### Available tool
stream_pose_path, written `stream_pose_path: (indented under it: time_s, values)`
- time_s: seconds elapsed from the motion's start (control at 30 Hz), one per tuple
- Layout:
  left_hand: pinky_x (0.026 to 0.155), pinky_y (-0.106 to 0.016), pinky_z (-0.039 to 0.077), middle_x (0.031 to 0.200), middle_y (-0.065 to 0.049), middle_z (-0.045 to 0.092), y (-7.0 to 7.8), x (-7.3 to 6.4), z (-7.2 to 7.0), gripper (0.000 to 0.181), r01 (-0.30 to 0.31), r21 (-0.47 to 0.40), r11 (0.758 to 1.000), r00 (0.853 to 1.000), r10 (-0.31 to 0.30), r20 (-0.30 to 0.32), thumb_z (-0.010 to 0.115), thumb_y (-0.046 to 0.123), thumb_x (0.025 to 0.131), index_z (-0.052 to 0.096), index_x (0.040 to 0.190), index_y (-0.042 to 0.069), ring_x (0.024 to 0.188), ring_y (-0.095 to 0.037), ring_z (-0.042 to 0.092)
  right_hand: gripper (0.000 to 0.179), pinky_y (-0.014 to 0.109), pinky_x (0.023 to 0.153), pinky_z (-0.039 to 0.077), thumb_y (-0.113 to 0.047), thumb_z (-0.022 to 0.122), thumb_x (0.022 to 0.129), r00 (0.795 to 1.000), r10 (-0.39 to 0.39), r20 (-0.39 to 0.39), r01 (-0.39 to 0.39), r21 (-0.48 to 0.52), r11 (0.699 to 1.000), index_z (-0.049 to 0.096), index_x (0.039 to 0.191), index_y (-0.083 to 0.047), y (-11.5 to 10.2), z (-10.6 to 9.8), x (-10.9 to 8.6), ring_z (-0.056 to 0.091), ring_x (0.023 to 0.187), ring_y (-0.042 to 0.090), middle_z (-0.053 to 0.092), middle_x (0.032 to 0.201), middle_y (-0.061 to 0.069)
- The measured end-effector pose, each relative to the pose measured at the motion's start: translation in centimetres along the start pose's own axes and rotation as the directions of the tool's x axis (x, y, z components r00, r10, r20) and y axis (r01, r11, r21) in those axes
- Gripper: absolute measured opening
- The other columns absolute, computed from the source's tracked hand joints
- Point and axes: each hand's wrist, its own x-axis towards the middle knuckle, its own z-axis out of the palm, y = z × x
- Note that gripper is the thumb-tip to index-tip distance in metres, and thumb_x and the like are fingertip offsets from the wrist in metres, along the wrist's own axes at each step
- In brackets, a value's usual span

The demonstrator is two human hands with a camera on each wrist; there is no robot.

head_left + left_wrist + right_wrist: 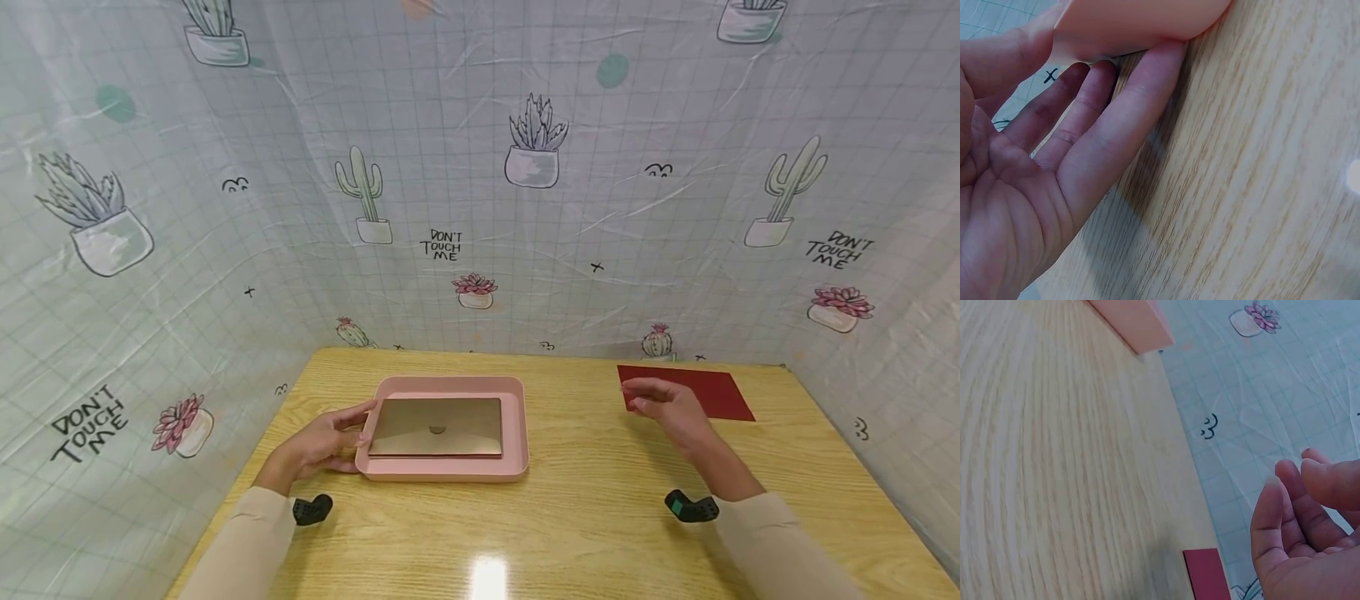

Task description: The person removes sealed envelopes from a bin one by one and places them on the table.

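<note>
A shallow pink tray (pixel 450 477) stands on the left half of the table. Inside it lies a flat, shiny gold rectangle (pixel 450 425) with a small half-round mark near its middle. My left hand (pixel 322 442) holds the tray's left end, and in the left wrist view the thumb is against the pink wall (pixel 1129 25) while fingertips reach beneath its bottom edge. Over the near-left part of a flat dark red sheet (pixel 712 393) hovers my right hand (pixel 675 417). Its fingers (pixel 1268 531) are loosely bent and hold nothing.
Beneath everything is a wood-grain table (pixel 577 517). A pale sheet curtain (pixel 600 217) printed with cacti and lettering rises along the table's back and sides. Small black devices (pixel 312 509) sit by both wrists.
</note>
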Motion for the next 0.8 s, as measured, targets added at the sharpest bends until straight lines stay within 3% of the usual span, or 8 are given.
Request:
stream_pose_path:
  time_s: [0.17, 0.47, 0.67, 0.8]
  values:
    - [0.087, -0.045, 0.062, 0.174, -0.025, 0.013, 0.0, 0.0, 0.0, 0.076, 0.000, 0.001, 1.000, 1.000, 0.000, -0.010, 0.061, 0.015, 0.105, 0.020, 0.169, 0.021, 0.127, -0.031, 0.061, 0.040, 0.026, 0.093, 0.059, -0.001, 0.058, 0.104, 1.000, -0.013, 0.027, 0.012, 0.035, 0.999, 0.057, 0.142, 0.009, 0.0, 0.7, -0.1, 0.067, 0.100, -0.002, 0.072, 0.114, -0.016]
    - [0.088, -0.045, 0.062, 0.174, -0.023, 0.013, 0.2, 0.1, -0.1, 0.076, 0.005, -0.003, 1.000, 1.000, -0.005, -0.014, 0.061, 0.015, 0.105, 0.020, 0.169, 0.021, 0.130, -0.032, 0.060, 0.038, 0.024, 0.094, 0.058, -0.002, 0.057, 0.104, 0.999, -0.004, 0.054, 0.004, 0.011, 1.000, 0.059, 0.141, 0.006, -0.2, 2.1, -0.2, 0.068, 0.108, 0.010, 0.071, 0.132, 0.011]
    - [0.088, -0.045, 0.062, 0.175, -0.022, 0.013, 0.1, 0.2, -0.1, 0.076, 0.010, -0.001, 1.000, 1.000, -0.010, -0.019, 0.061, 0.014, 0.105, 0.021, 0.169, 0.022, 0.129, -0.031, 0.059, 0.039, 0.022, 0.092, 0.058, 0.000, 0.058, 0.102, 0.997, -0.002, 0.077, 0.000, 0.036, 0.999, 0.058, 0.141, 0.007, -0.5, 2.9, -0.4, 0.069, 0.107, 0.013, 0.072, 0.130, 0.010]
    - [0.088, -0.044, 0.061, 0.175, -0.022, 0.014, 0.1, 0.2, -0.1, 0.075, 0.012, 0.008, 1.000, 1.000, -0.012, -0.024, 0.060, 0.014, 0.105, 0.021, 0.168, 0.023, 0.131, -0.032, 0.058, 0.040, 0.025, 0.094, 0.058, 0.001, 0.058, 0.102, 0.995, -0.011, 0.099, 0.005, 0.067, 0.998, 0.056, 0.141, 0.010, -0.8, 3.5, -0.5, 0.069, 0.103, 0.008, 0.073, 0.128, 0.007]
